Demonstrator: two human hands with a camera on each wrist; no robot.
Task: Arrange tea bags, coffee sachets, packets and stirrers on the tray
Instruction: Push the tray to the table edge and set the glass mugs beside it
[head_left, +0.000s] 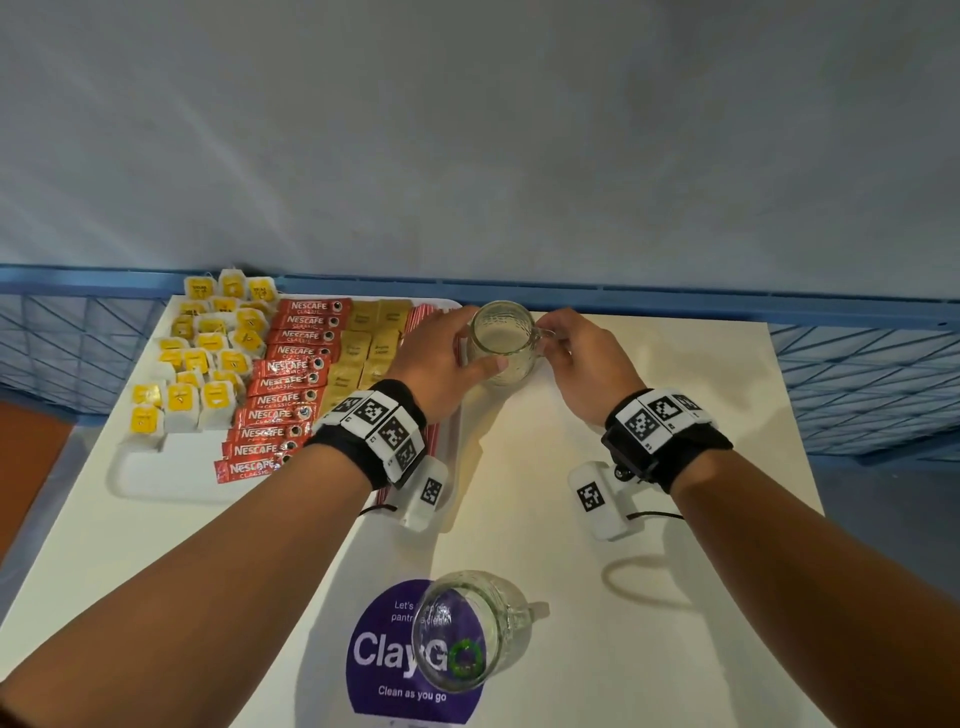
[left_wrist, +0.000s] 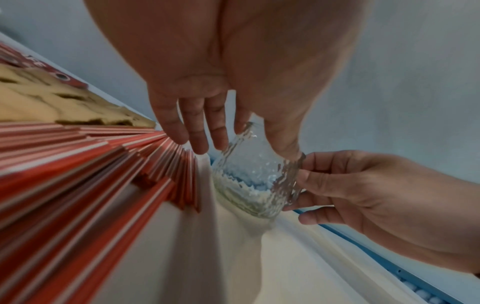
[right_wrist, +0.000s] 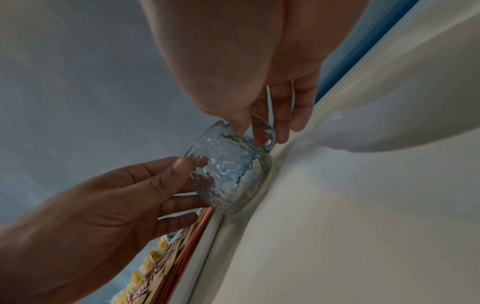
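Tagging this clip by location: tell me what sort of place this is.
Probably an office pantry or tea station: a tray of tea bags and Nescafe sachets, a glass mug, and a table sticker reading "pantry" and "Clean as you go".

Far glass mug (head_left: 501, 343), near mug (head_left: 470, 631), purple sticker (head_left: 375, 670)

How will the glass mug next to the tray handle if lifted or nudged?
Glass mug: rigid, likely breakable if knocked. Looks empty, so probably light. Dimpled wall and the handle the right hand pinches should limit slipping.
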